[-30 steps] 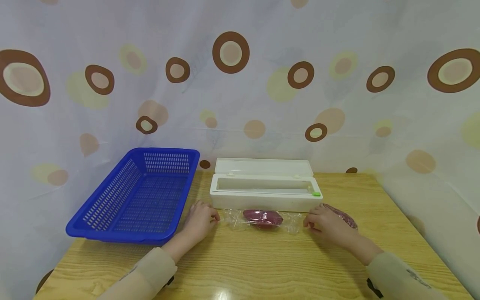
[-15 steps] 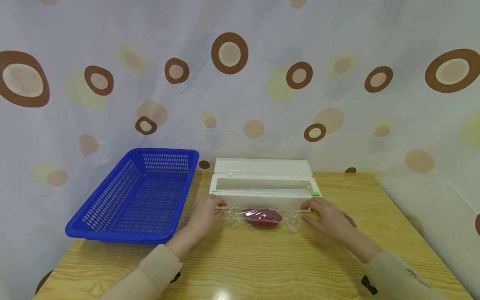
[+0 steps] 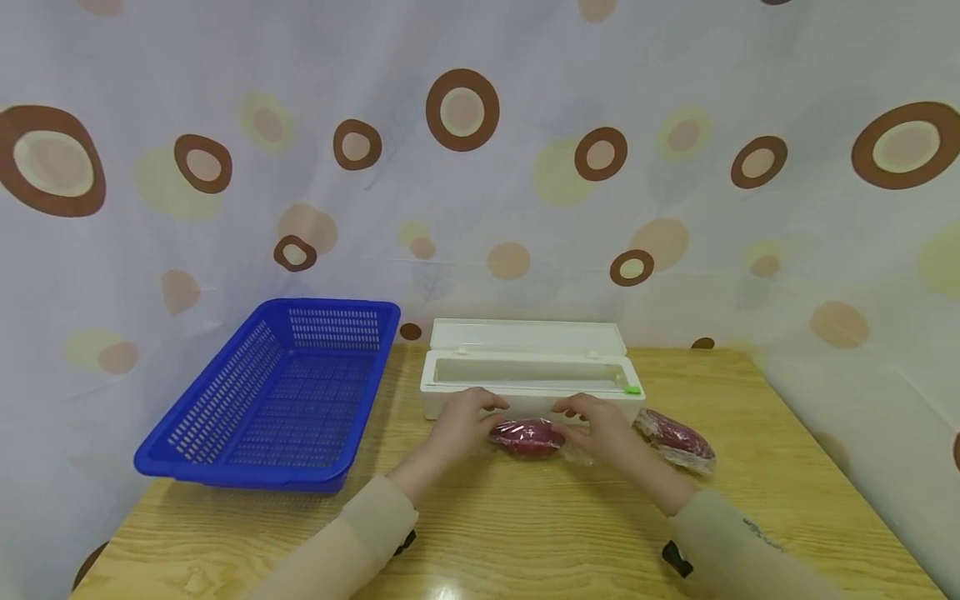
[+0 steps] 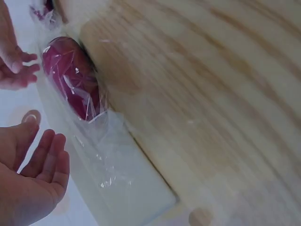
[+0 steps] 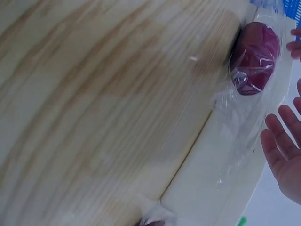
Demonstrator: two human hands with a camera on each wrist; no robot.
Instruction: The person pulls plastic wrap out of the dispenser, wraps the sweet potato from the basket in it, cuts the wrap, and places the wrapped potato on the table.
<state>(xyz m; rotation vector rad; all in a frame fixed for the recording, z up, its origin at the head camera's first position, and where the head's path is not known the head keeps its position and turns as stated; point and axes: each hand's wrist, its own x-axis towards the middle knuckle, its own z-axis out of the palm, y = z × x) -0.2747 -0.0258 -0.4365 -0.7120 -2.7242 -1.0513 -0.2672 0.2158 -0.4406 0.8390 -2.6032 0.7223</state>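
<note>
A purple sweet potato (image 3: 527, 438) in loose clear cling film lies on the table in front of a long white cling film box (image 3: 532, 403). In the head view, my left hand (image 3: 463, 423) is at its left end and my right hand (image 3: 596, 427) at its right end, thumbs near the film. Both wrist views show relaxed, slightly bent fingers on the left hand (image 4: 35, 172) and the right hand (image 5: 286, 150), with nothing gripped. Spare film (image 4: 101, 155) trails from both ends of the sweet potato. Whether a thumb touches the film cannot be told.
A second wrapped sweet potato (image 3: 677, 442) lies to the right of the right hand. At the left stands a blue plastic basket (image 3: 352, 433). The box's lid (image 3: 528, 336) is raised, and a green slider (image 3: 633, 390) sits at its right front corner. Behind hangs a patterned curtain (image 3: 517, 208).
Both hands have moved inward, from the outer ends of the film to the sweet potato's ends. The right hand's move uncovers the second wrapped sweet potato.
</note>
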